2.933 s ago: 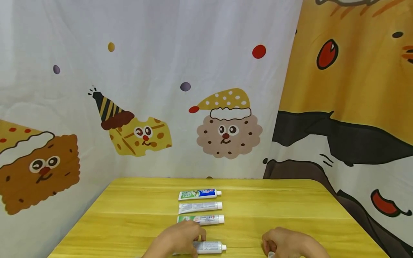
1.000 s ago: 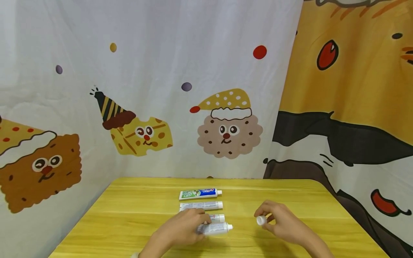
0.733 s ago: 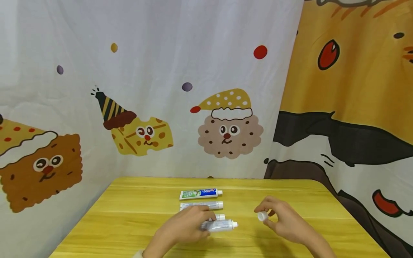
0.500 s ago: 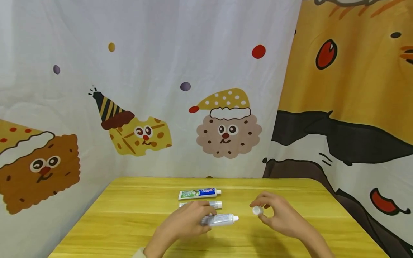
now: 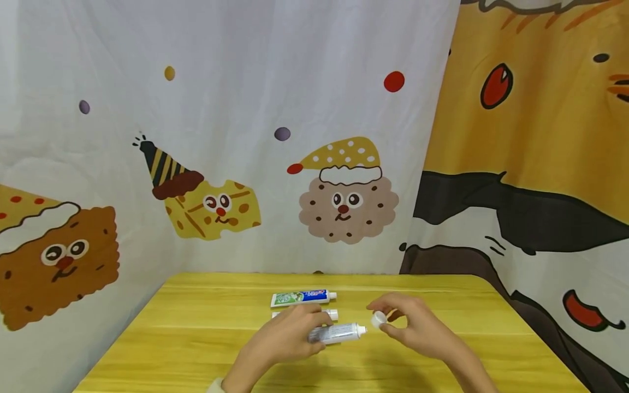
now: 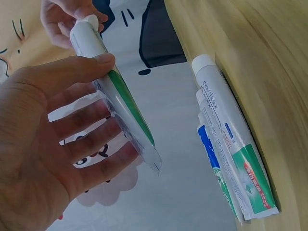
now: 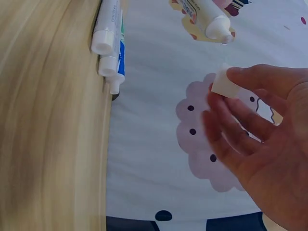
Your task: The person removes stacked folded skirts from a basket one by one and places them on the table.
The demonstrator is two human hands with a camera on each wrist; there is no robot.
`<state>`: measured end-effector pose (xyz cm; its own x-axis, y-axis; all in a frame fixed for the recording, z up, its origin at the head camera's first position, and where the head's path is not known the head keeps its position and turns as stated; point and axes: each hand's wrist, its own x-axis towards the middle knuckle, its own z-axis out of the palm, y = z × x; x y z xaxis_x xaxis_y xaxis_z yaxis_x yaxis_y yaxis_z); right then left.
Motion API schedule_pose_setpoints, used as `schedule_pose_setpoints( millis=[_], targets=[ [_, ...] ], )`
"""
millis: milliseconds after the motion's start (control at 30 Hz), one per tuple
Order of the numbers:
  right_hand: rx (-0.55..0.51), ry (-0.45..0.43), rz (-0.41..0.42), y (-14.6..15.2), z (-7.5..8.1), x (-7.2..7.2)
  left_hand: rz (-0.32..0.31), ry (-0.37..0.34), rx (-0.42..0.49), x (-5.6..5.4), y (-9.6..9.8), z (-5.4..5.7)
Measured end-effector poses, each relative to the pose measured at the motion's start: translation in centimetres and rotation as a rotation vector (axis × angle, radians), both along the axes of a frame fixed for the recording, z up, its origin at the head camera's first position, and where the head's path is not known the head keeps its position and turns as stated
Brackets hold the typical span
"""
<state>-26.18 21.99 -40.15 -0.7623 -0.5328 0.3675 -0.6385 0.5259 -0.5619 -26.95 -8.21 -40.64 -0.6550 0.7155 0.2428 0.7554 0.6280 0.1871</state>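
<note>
My left hand point(image 5: 289, 334) grips a white and green toothpaste tube point(image 5: 339, 332) between thumb and fingers, raised above the table. Its bare nozzle point(image 7: 224, 36) points right, toward my right hand point(image 5: 415, 325). A white screw cap point(image 5: 378, 319) is pinched between the right thumb and fingertips, hollow side facing the tube. In the right wrist view, a gap shows between the cap point(image 7: 225, 84) and the nozzle. From the left wrist camera, the cap overlaps the tube's end.
Three capped toothpaste tubes lie side by side on the yellow wooden table point(image 5: 196, 333): a blue and green one point(image 5: 301, 298) at the back, a pale one point(image 5: 332, 315), and a white and green one point(image 6: 231, 130) mostly hidden in the head view. A cartoon-print curtain point(image 5: 275, 82) hangs behind.
The left hand has lifted the tube from the table's front and carried it forward and right. The right hand has brought the cap forward and left, narrowing the gap to the nozzle.
</note>
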Motion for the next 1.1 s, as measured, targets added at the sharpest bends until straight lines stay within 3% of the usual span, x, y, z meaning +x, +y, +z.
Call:
schedule_pose_setpoints(
  millis=[267, 600, 1100],
  targets=[
    [-0.049, -0.039, -0.052, 0.0, -0.2, 0.3, -0.001, 0.034, -0.007, 0.1, 0.0, -0.1],
    [-0.123, -0.142, -0.002, 0.0, -0.2, 0.5, 0.004, 0.045, 0.015, 0.4, 0.2, -0.2],
    [-0.145, -0.129, 0.054, -0.9, -0.5, 0.3, 0.012, 0.065, 0.021, 0.4, 0.5, -0.1]
  ],
)
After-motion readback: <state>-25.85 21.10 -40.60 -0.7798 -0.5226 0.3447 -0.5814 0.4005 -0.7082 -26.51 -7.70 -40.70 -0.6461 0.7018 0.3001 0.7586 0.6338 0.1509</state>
